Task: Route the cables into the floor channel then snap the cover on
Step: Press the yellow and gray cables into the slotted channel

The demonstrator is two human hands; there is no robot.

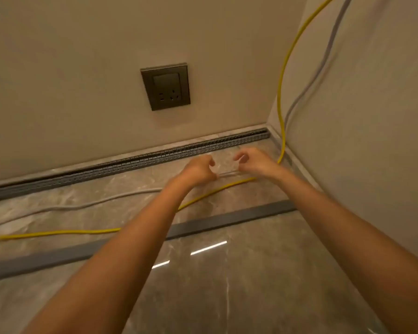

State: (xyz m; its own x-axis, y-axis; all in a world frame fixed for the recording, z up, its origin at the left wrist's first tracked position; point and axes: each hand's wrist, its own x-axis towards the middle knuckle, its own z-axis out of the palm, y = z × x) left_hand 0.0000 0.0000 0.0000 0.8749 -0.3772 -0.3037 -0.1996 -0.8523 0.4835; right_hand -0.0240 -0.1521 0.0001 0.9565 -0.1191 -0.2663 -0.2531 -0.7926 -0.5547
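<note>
A slotted grey floor channel [155, 160] lies open along the foot of the back wall. Just in front of it, near the right corner, my left hand [198, 169] and my right hand [253, 162] each pinch a short stretch of the grey cable [226, 174] held between them, slightly above the floor. That cable trails left across the tiles and climbs the right wall. The yellow cable [58, 232] lies loose on the floor, passes under my hands and rises up the corner. The flat grey cover strip [227, 219] rests on the tiles nearer to me, under my forearms.
A dark wall socket [165, 86] sits on the back wall above the channel. The right wall [372, 116] meets the back wall close to my right hand. The floor is glossy marble tile [227, 285] with light reflections.
</note>
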